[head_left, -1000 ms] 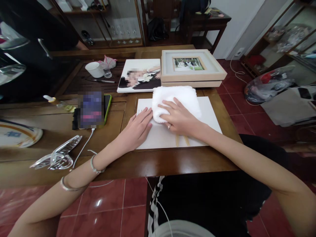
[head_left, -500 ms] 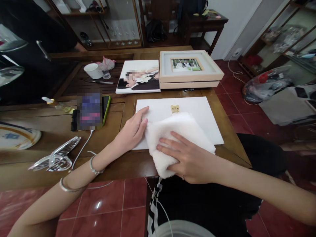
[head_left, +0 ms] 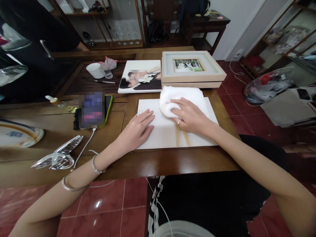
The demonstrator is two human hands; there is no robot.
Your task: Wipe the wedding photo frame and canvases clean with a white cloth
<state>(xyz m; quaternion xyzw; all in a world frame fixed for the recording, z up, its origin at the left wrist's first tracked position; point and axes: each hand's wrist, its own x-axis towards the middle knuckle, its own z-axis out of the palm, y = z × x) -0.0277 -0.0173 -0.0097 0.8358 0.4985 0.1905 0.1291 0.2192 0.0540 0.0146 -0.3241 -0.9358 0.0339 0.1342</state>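
A white flat board [head_left: 163, 135] lies on the wooden table [head_left: 158, 163] in front of me. My left hand [head_left: 137, 130] rests flat on the board's left edge, fingers stretched out, holding it down. My right hand [head_left: 190, 115] presses a folded white fluffy cloth [head_left: 182, 97] onto the far part of the board, fingers curled over the cloth. Two thin wooden strips [head_left: 181, 138] show on the board just below my right hand.
Behind the board lie a photo canvas [head_left: 142, 77] and a stacked wooden picture frame [head_left: 191, 67]. To the left are a phone [head_left: 93, 108] on a cable, a white cup [head_left: 95, 70], a small bottle [head_left: 58, 102], a plate [head_left: 19, 135] and a shiny wrapper [head_left: 58, 158].
My right hand has pushed the cloth from the board's near edge back up to its far part. My left hand has stayed on the left edge, now lying flatter.
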